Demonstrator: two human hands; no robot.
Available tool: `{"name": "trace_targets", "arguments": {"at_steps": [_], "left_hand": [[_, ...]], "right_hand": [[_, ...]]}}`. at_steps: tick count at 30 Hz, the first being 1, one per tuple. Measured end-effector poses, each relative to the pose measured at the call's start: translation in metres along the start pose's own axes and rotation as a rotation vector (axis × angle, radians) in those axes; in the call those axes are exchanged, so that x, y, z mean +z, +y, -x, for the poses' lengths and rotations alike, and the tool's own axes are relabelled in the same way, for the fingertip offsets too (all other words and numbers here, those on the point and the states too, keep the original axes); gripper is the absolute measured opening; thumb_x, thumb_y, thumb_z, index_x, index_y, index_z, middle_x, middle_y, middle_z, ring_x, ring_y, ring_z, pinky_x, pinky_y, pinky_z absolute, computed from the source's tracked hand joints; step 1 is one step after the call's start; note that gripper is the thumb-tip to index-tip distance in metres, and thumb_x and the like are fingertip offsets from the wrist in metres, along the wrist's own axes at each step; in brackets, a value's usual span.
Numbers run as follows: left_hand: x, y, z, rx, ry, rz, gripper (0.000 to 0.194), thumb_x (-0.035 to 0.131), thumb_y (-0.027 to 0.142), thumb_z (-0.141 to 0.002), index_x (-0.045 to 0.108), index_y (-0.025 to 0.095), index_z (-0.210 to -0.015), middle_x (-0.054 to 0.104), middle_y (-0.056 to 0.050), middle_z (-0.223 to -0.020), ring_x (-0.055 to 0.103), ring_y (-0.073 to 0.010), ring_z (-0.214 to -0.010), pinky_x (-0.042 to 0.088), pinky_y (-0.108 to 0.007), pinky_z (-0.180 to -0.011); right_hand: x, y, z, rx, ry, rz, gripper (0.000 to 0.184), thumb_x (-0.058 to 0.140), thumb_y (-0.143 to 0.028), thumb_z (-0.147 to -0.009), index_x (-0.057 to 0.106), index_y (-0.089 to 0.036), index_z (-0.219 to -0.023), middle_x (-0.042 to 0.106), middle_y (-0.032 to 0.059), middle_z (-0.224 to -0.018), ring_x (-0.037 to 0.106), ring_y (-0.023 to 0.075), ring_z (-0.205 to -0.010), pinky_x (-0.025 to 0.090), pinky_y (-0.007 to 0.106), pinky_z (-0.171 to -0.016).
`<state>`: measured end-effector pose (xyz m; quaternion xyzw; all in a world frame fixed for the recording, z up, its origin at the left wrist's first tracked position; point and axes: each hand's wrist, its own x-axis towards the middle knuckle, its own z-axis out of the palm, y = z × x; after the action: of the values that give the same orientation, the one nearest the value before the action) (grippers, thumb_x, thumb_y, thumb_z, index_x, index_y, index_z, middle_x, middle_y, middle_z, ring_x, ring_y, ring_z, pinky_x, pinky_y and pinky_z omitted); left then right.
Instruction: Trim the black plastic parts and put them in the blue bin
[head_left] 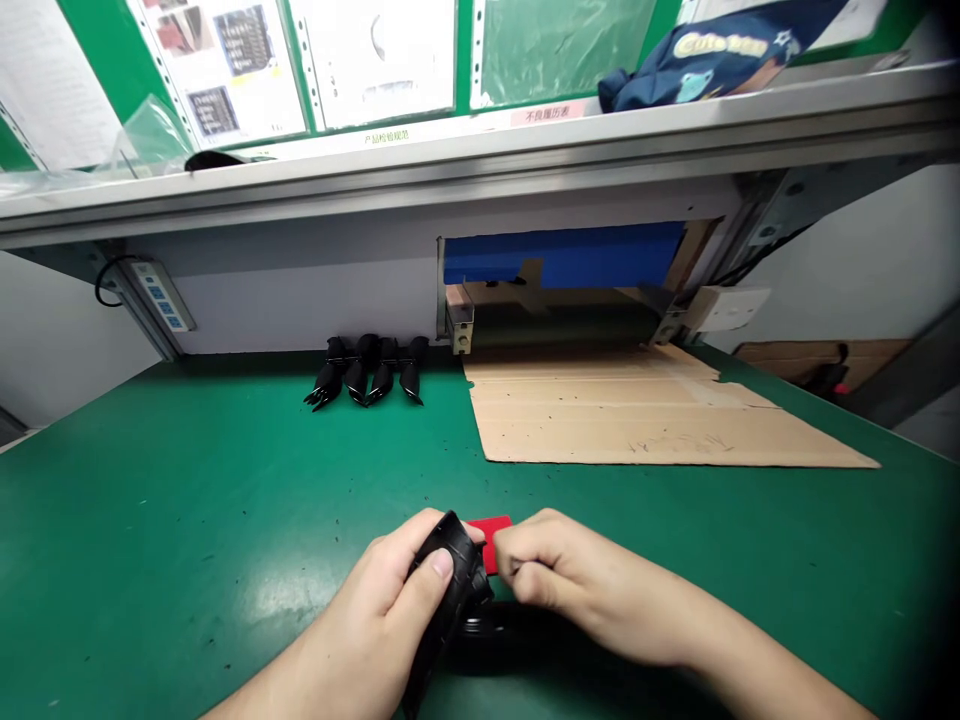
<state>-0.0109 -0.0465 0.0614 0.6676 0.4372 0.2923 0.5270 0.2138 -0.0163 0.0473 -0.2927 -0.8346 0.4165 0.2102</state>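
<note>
My left hand (390, 600) is closed around a long black plastic part (448, 560), thumb pressed on its upper face. The part is tilted, with ribs or tabs along its right side. My right hand (547, 565) is closed in a fist just right of the part; whatever its fingers grip is hidden. Between both hands shows a flat red piece (491, 540), partly covered; I cannot tell whether it is held or lies on the table. Below the hands is a glossy black curved part (491, 628), partly hidden.
Several black plastic parts (367, 370) stand in a row at the back of the green table (225, 500). A cardboard sheet (600, 420) lies at the back right, before an opening (570, 315). A metal-edged shelf (375, 185) crosses above. Small dark bits dot the tabletop.
</note>
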Motion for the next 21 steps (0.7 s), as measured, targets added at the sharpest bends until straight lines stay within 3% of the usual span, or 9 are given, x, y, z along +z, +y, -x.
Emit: {"name": "trace_targets", "arguments": {"at_steps": [2,5,8,10,12,15,18,21], "left_hand": [[-0.001,-0.001,0.000,-0.033,0.009,0.036,0.038,0.038,0.051,-0.094,0.058,0.023,-0.109,0.056,0.000,-0.088,0.049,-0.0159,-0.084,0.040,-0.025,-0.077],[-0.002,-0.005,-0.002,-0.099,-0.010,0.119,0.039,0.040,0.051,-0.094,0.054,0.025,-0.120,0.058,0.000,-0.095,0.050,-0.0142,-0.079,0.041,-0.026,-0.077],[-0.002,-0.010,-0.004,-0.139,-0.053,0.261,0.039,0.047,0.043,-0.093,0.044,0.029,-0.129,0.057,0.000,-0.101,0.052,-0.0145,-0.084,0.040,-0.026,-0.078],[-0.001,-0.013,-0.007,-0.153,-0.076,0.348,0.048,0.052,0.041,-0.091,0.035,0.030,-0.135,0.057,0.000,-0.098,0.055,-0.0164,-0.088,0.041,-0.028,-0.080],[0.000,-0.016,-0.008,-0.163,-0.087,0.377,0.059,0.057,0.042,-0.087,0.031,0.027,-0.138,0.057,-0.001,-0.094,0.057,-0.0179,-0.087,0.042,-0.031,-0.083],[0.002,-0.020,-0.008,-0.166,-0.140,0.408,0.077,0.065,0.046,-0.081,0.023,0.024,-0.142,0.061,-0.003,-0.094,0.058,-0.0171,-0.080,0.045,-0.029,-0.079],[0.002,-0.029,-0.008,-0.187,-0.172,0.386,0.087,0.063,0.052,-0.080,0.012,0.027,-0.146,0.065,-0.001,-0.083,0.056,-0.0149,-0.062,0.044,-0.025,-0.057],[-0.002,-0.043,-0.013,-0.230,-0.044,0.287,0.085,0.059,0.061,-0.078,0.018,0.032,-0.146,0.069,-0.001,-0.081,0.058,-0.0192,-0.061,0.049,-0.030,-0.058]], "right_hand": [[-0.008,0.003,0.003,0.026,0.103,0.043,0.066,0.023,-0.078,-0.090,0.048,-0.020,-0.073,0.042,-0.0037,-0.064,0.040,0.0135,-0.058,0.036,0.023,-0.054],[-0.016,0.016,0.005,0.104,0.401,0.444,0.054,0.035,-0.066,-0.096,0.058,-0.019,-0.083,0.053,0.0008,-0.071,0.048,0.0164,-0.063,0.038,0.026,-0.056],[-0.017,0.024,0.004,0.119,0.563,0.636,0.049,0.042,-0.055,-0.099,0.057,-0.019,-0.070,0.052,0.0013,-0.064,0.048,0.0169,-0.060,0.036,0.027,-0.055],[-0.012,0.018,0.003,0.043,0.548,0.622,0.048,0.047,-0.060,-0.096,0.057,-0.019,-0.072,0.053,0.0009,-0.069,0.050,0.0165,-0.062,0.038,0.027,-0.060],[-0.001,0.004,0.001,-0.099,0.448,0.637,0.041,0.059,-0.062,-0.088,0.062,-0.021,-0.087,0.060,0.0032,-0.094,0.055,0.0169,-0.076,0.041,0.028,-0.070],[0.019,-0.021,-0.004,-0.237,0.211,0.784,0.024,0.074,-0.040,-0.084,0.060,-0.024,-0.097,0.055,-0.0011,-0.123,0.058,0.0154,-0.089,0.040,0.028,-0.076],[0.025,-0.035,-0.004,-0.180,0.069,0.936,0.014,0.067,-0.025,-0.086,0.059,-0.024,-0.097,0.060,-0.0055,-0.115,0.059,0.0133,-0.084,0.040,0.027,-0.069],[0.010,-0.045,0.027,-0.062,0.096,0.950,0.008,0.062,-0.025,-0.090,0.059,-0.024,-0.098,0.060,-0.0042,-0.113,0.059,0.0138,-0.080,0.039,0.026,-0.063]]}}
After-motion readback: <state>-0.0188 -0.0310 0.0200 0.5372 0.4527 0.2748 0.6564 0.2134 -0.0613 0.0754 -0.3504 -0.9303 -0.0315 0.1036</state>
